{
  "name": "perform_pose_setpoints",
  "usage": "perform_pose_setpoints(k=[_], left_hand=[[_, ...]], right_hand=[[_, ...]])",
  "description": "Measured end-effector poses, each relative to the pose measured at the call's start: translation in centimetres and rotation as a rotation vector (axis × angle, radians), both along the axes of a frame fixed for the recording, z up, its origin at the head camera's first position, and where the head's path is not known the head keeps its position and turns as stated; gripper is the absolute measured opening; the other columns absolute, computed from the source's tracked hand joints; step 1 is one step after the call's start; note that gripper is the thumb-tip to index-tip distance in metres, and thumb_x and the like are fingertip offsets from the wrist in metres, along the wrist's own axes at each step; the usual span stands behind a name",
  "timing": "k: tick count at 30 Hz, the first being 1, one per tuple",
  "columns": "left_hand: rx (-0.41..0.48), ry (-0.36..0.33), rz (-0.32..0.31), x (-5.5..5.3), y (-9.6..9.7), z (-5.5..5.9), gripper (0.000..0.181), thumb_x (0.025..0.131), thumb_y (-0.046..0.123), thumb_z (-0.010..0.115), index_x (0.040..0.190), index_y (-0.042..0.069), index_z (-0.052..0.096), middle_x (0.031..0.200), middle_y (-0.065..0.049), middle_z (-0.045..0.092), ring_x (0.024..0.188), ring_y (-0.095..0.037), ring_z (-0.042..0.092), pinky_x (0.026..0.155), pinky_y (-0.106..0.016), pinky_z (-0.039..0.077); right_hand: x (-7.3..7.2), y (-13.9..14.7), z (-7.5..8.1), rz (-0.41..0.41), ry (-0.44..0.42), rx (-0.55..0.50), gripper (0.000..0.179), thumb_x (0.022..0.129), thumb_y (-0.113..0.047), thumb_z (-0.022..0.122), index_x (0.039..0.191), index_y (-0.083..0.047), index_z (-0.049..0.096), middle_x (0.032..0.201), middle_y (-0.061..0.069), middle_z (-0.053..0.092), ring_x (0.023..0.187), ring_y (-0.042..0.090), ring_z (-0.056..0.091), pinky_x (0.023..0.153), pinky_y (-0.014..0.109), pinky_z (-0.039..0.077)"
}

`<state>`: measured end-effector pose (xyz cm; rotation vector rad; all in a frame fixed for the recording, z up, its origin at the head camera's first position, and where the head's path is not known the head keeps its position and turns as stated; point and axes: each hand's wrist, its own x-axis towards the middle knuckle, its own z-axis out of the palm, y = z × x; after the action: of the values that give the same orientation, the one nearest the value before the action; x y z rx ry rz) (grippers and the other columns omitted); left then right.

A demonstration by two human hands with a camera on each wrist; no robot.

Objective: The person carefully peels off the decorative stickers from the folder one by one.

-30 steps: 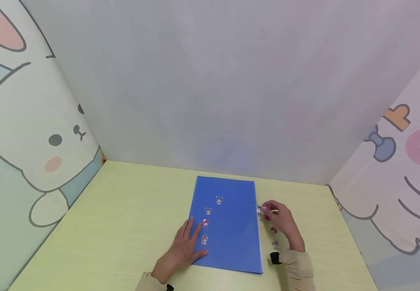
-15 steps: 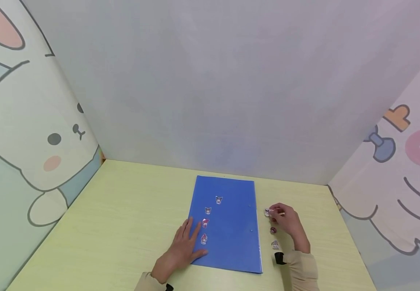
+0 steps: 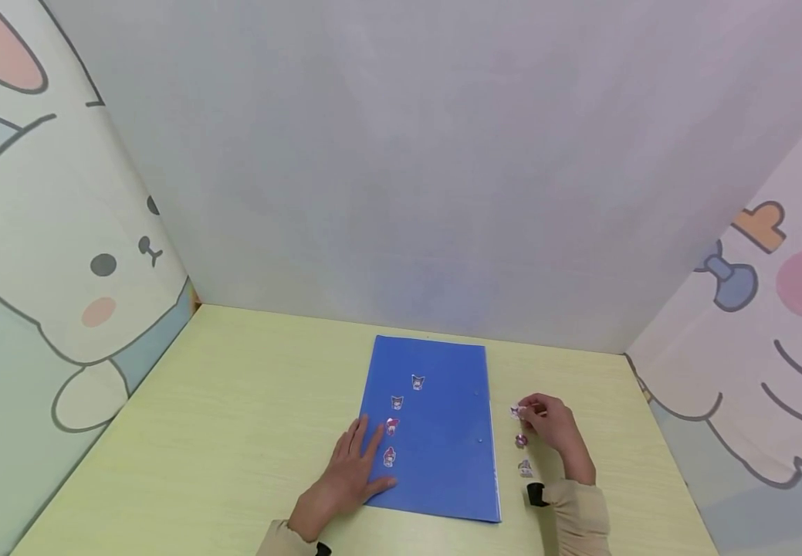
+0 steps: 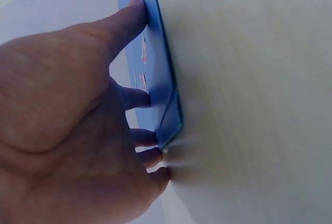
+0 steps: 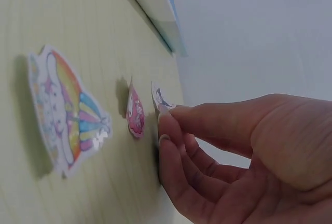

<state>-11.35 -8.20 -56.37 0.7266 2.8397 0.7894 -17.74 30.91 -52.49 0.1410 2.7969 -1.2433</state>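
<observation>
My left hand (image 3: 345, 479) rests with spread fingers on the left edge of a blue folder (image 3: 442, 432). In the left wrist view its thumb and index finger press the folder's cover, and the outer fingers reach the table. Between thumb and forefinger, my right hand (image 3: 552, 423) pinches a small cartoon sticker (image 5: 161, 97), just right of the folder. Close below that hand lie a pink sticker (image 5: 136, 111) and a rainbow-coloured sticker (image 5: 67, 112) on the table. Several cartoon stickers, such as a dark-eared one (image 3: 417, 382) and a red one (image 3: 390, 457), are on the folder's left half.
The pale yellow table (image 3: 255, 386) extends on both sides of the folder. A plain light wall (image 3: 387, 170) stands behind it, with cartoon-printed panels at left and right. A black strap (image 3: 536, 494) sits at the right wrist.
My right hand, holding the sticker, has moved from the folder's right edge rightward and slightly nearer, over the table. The left hand has stayed in place on the folder.
</observation>
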Motion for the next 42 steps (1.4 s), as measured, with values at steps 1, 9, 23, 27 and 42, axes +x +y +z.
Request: perform_pose_setpoints(k=[1, 9, 23, 27, 42], left_hand=[[-0.002, 0.001, 0.003, 0.0, 0.0, -0.1, 0.085, 0.096, 0.044, 0.069, 0.154, -0.007, 0.034, 0.16, -0.036, 0.021, 0.146, -0.055, 0.02, 0.115, -0.068, 0.023], [0.009, 0.003, 0.004, -0.2, 0.0, -0.4, 0.085, 0.094, 0.043, 0.07, 0.154, -0.007, 0.035, 0.16, -0.037, 0.02, 0.147, -0.055, 0.019, 0.115, -0.068, 0.023], [0.017, 0.017, -0.002, -0.1, -0.1, -0.4, 0.085, 0.095, 0.042, 0.07, 0.153, -0.009, 0.035, 0.158, -0.039, 0.021, 0.145, -0.057, 0.02, 0.113, -0.07, 0.024], [0.02, 0.007, -0.004, 0.0, -0.1, -0.4, 0.084, 0.095, 0.041, 0.07, 0.154, -0.008, 0.035, 0.159, -0.038, 0.02, 0.146, -0.057, 0.019, 0.114, -0.069, 0.023], [0.034, -0.063, -0.015, 0.7, 0.0, 2.2, 0.085, 0.097, 0.042, 0.068, 0.153, -0.011, 0.032, 0.159, -0.039, 0.017, 0.146, -0.058, 0.017, 0.114, -0.07, 0.019]], right_hand=[[0.0, 0.0, -0.1, -0.002, 0.002, 0.007, 0.013, 0.099, -0.006, 0.064, 0.106, 0.004, 0.069, 0.086, 0.009, 0.069, 0.074, 0.017, 0.064, 0.062, 0.03, 0.048], [0.0, -0.2, -0.3, -0.016, 0.036, 0.021, 0.011, 0.096, 0.002, 0.066, 0.106, 0.006, 0.063, 0.086, 0.011, 0.065, 0.074, 0.018, 0.061, 0.06, 0.027, 0.048], [0.7, -0.6, -1.1, 0.025, 0.174, 0.115, 0.01, 0.094, 0.007, 0.064, 0.104, 0.006, 0.064, 0.092, 0.015, 0.066, 0.087, 0.035, 0.067, 0.074, 0.043, 0.055], [1.3, -0.9, -0.9, -0.01, 0.176, 0.116, 0.013, 0.095, 0.005, 0.064, 0.107, 0.007, 0.061, 0.096, 0.016, 0.067, 0.088, 0.033, 0.067, 0.077, 0.045, 0.055], [3.1, -2.4, 0.0, 0.021, 0.187, 0.181, 0.019, 0.1, -0.004, 0.063, 0.115, 0.008, 0.065, 0.11, 0.025, 0.069, 0.096, 0.038, 0.069, 0.076, 0.047, 0.058]])
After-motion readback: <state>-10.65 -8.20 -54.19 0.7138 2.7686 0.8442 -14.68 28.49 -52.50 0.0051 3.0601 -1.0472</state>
